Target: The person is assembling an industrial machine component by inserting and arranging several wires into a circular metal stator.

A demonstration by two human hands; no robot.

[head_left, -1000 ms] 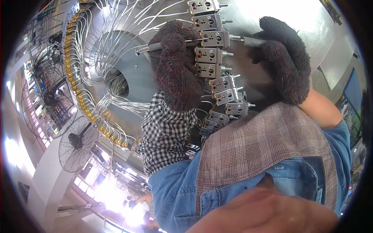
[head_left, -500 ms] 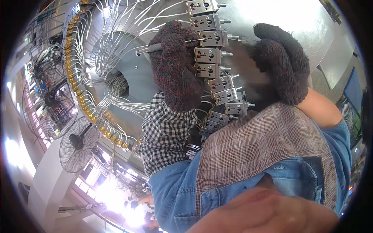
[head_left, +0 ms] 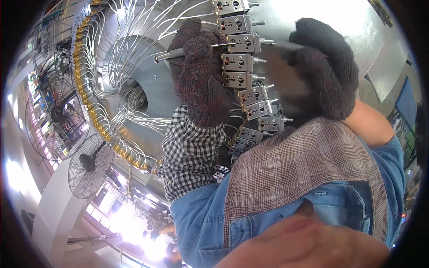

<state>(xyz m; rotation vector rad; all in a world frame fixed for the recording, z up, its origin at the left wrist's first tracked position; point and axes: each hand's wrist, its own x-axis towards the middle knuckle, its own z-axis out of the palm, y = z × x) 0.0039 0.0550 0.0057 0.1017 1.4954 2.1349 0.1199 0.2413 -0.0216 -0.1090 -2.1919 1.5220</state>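
My left hand (head_left: 199, 78), in a dark knitted glove, is closed round a slim metal screwdriver-like tool (head_left: 172, 55). Its thin shaft reaches right to the face of a small box-shaped metal unit (head_left: 246, 43) with a protruding shaft. Across from it my right hand (head_left: 328, 71), gloved alike, has its fingers curled by the end of that shaft. A blurred grey thing (head_left: 288, 45) runs from the shaft end into the right glove; its kind cannot be made out. More such metal units (head_left: 237, 62) stand in a curved row above and below.
A round metal turntable-like surface (head_left: 163, 96) carries many white wires (head_left: 152, 120), leading to brass-coloured fittings (head_left: 105, 134) along its left rim. Bare sheet metal (head_left: 321, 13) lies at the upper right. Two fans (head_left: 89, 163) stand at left; another person's arm (head_left: 167, 229) shows lower left.
My right hand has shifted and turned slightly, its fingers blurred. The left hand and its tool have moved a little up and left, the tip staying at the same unit.
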